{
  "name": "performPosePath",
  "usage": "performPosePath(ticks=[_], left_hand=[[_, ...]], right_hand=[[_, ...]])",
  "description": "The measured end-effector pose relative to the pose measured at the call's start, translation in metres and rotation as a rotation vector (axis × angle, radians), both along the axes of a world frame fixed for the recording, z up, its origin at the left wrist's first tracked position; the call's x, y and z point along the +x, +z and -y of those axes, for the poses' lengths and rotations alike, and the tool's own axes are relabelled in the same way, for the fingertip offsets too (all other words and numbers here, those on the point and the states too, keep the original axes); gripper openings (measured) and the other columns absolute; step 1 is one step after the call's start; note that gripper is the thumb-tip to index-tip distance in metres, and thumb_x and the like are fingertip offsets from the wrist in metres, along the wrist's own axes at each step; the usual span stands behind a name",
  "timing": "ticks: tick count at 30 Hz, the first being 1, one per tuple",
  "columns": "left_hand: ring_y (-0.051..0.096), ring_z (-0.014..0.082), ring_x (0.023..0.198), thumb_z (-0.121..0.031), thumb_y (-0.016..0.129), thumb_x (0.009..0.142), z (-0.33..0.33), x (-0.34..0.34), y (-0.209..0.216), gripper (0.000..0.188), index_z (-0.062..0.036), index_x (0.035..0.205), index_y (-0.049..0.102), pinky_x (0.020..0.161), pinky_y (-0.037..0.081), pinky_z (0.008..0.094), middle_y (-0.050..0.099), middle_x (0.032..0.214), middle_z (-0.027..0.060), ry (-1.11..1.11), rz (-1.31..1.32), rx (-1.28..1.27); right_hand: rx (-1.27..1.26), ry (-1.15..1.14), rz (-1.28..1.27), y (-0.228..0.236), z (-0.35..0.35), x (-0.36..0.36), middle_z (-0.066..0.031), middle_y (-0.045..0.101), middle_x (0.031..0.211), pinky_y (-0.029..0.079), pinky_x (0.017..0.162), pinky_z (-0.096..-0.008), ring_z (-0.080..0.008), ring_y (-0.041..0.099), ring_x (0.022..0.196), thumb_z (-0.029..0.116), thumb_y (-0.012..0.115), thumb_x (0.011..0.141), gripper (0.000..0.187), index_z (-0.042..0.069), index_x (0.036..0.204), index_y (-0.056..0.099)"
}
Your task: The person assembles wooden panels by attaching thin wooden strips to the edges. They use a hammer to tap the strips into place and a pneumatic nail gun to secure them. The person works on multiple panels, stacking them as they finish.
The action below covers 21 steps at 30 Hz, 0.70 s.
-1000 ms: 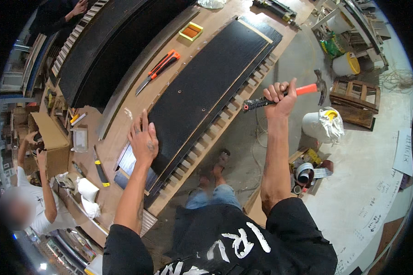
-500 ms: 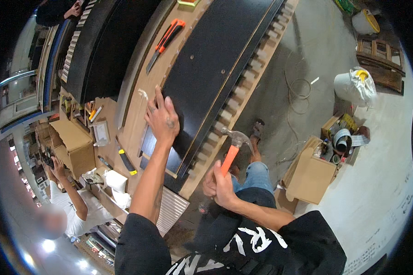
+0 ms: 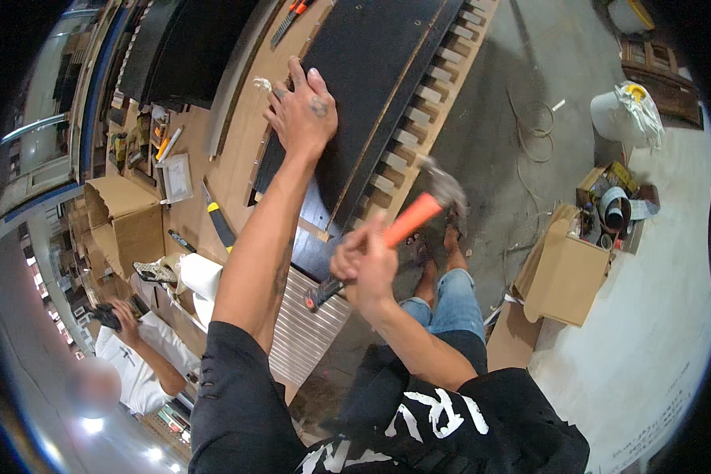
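Note:
My right hand [image 3: 366, 265] grips a claw hammer [image 3: 413, 218] by its orange and black handle. The metal head points up and to the right, beside the panel's near right end. Motion blurs both hand and hammer. My left hand [image 3: 304, 114] rests on the left edge of a long black panel [image 3: 371, 63], fingers stretched toward its far end. Whether anything small lies under those fingertips is hidden. A thin brass-coloured strip runs lengthwise along the panel, and a row of pale blocks [image 3: 407, 137] lines its right side. A white scrap [image 3: 261, 83] lies beside my left fingers.
An orange and black utility knife [image 3: 290, 22] lies on the wooden bench [image 3: 237, 150]; a yellow and black-handled tool [image 3: 220, 221] lies nearer. Cardboard boxes stand left [image 3: 122, 221] and right [image 3: 565, 272]. A white bucket [image 3: 612, 117] and coiled cord are on the floor. Another person [image 3: 146, 355] works at lower left.
My left hand sits further up and right in view, still on the panel's left edge. The hammer has moved down and right, tilting more sideways. The view itself has shifted along the bench.

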<state>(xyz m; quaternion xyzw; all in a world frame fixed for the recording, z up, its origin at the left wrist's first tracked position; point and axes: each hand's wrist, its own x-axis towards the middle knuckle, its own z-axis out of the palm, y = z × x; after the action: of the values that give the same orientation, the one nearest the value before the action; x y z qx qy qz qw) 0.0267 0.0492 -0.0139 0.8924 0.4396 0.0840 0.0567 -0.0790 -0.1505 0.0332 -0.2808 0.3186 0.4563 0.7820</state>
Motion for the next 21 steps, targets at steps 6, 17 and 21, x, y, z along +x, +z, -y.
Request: performPosePath(ticks=[6,17,21], left_hand=[[0.047,0.0499,0.131,-0.041,0.031,0.108,0.001,-0.005,-0.006,0.056,-0.01,0.154,0.037,0.107,0.032,0.0612,0.052,0.134,0.0357,-0.018,-0.002,0.052],[0.037,0.0459,0.141,-0.047,0.031,0.108,-0.017,0.039,-0.003,0.062,-0.0116,0.158,0.034,0.117,0.023,0.0608,0.041,0.151,0.0281,-0.255,-0.039,0.094],[0.035,0.0433,0.143,-0.048,0.033,0.107,-0.023,0.113,-0.009,0.064,-0.0085,0.157,0.034,0.117,0.024,0.059,0.04,0.154,0.0245,-0.208,0.001,0.082]], right_hand=[[0.088,-0.032,0.024,-0.006,0.008,-0.013,0.0032,0.028,0.052,0.025,0.04,-0.0275,-0.0087,0.028,0.039,0.053,0.044,0.107,0.055,0.008,0.075,0.048],[0.111,0.075,0.105,0.004,0.033,0.067,0.003,0.031,0.054,0.029,0.041,-0.028,-0.0092,0.033,0.04,0.049,0.047,0.107,0.053,0.008,0.073,0.047],[0.107,0.033,0.128,0.002,0.019,0.108,0.0024,0.033,0.051,0.03,0.038,-0.0273,-0.0103,0.037,0.038,0.053,0.052,0.104,0.059,0.005,0.069,0.049]])
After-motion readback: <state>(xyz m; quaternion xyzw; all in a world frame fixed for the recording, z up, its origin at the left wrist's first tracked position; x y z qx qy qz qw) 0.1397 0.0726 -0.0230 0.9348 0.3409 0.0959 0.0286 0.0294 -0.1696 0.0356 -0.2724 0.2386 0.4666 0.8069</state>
